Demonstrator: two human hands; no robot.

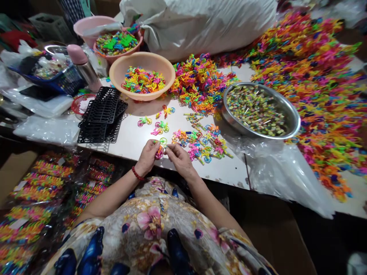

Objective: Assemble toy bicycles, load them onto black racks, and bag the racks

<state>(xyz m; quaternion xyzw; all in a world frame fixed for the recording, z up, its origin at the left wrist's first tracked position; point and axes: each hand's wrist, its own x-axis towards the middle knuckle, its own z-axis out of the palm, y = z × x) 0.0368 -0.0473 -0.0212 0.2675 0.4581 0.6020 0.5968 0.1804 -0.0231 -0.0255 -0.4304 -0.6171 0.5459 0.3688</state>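
Note:
My left hand (147,156), with a red bead bracelet at the wrist, is closed round a small plastic toy bicycle (159,152) with pink and green parts at the near edge of the white table (129,143). My right hand (179,157) pinches the same toy from the right side. Just beyond my fingers lie several finished little bicycles (200,147) in mixed neon colours, and a few more (156,124) sit loose to the left.
A peach bowl (142,75) of coloured parts stands behind, next to black plastic grids (101,114). A steel basin (259,110) of wrapped sweets sits at right. A heap of neon parts (309,88) covers the right side. Bagged bundles (34,198) lie at lower left. A white sack (200,23) is behind.

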